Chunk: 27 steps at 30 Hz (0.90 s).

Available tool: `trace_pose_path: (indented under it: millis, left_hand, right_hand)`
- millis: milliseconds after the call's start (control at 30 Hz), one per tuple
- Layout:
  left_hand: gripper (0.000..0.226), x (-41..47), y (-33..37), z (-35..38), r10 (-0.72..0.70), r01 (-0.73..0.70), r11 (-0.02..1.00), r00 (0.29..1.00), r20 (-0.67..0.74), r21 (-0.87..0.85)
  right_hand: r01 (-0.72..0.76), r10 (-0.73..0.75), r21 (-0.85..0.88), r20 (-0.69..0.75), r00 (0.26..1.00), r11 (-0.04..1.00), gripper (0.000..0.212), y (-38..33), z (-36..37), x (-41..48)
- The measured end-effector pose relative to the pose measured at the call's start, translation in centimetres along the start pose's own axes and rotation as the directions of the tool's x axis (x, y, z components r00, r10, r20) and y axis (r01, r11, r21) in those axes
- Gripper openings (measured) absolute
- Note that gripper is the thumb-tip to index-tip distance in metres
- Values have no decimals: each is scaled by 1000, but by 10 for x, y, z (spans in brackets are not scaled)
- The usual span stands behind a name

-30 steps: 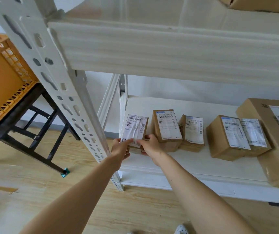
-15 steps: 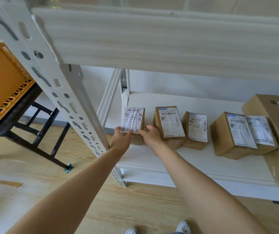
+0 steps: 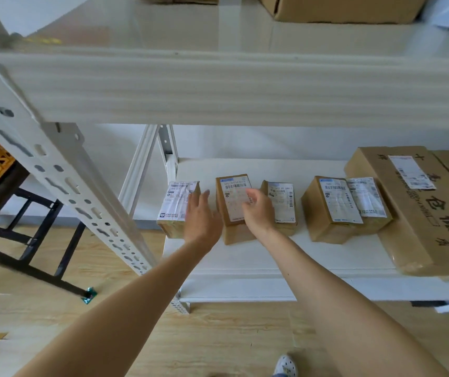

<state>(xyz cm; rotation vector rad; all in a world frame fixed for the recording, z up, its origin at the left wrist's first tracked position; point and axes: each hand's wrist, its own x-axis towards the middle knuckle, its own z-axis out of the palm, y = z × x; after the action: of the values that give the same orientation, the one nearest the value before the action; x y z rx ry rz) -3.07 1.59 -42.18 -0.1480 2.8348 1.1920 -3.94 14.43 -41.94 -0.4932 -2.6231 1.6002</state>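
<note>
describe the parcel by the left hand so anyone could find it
Find the lower white shelf with its row of brown parcels. Go to the row's left end, beside the rear upright, just left of the left hand. That leftmost parcel is the only one whose crinkled white label covers nearly its whole top.

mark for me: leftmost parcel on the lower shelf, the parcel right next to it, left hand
leftmost parcel (image 3: 175, 204): head view, on its white shipping label.
second parcel (image 3: 232, 204): head view, on its top label, below the barcode.
left hand (image 3: 201, 221): head view, on the back of the hand.
</note>
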Motion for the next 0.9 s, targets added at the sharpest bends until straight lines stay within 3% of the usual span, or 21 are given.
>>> trace_pose_path:
  millis: [67, 200, 267, 400, 567, 767, 900]
  left_hand:
    - [54, -4, 9, 11, -36, 45, 990, 997, 67, -136]
    - [40, 1, 16, 28, -263, 369, 833, 920, 292, -413]
    - [34, 9, 10, 34, -322, 482, 735, 867, 380, -476]
    - [50, 24, -8, 44, -393, 631, 581, 771, 501, -514]
    - [63, 26, -12, 48, -379, 650, 592, 746, 548, -476]
    - [58, 19, -4, 35, -309, 592, 591, 794, 524, -548]
    - [54, 12, 10, 16, -253, 527, 619, 836, 488, -582]
  right_hand:
    - [-6, 6, -23, -5, 1000, 1000, 41, 12, -8, 5]
    - [-51, 51, 17, 40, 998, 999, 37, 26, -13, 10]
    - [-89, 86, 46, 74, 994, 995, 38, 31, -13, 13]
    - [-213, 193, 78, 206, 959, 974, 37, 39, -17, 20]
    - [-286, 229, 170, 290, 929, 943, 38, 42, -22, 19]
    - [-287, 201, 388, 247, 948, 876, 47, 30, -33, 11]
    - [-306, 209, 511, 240, 948, 803, 31, 15, -45, 2]
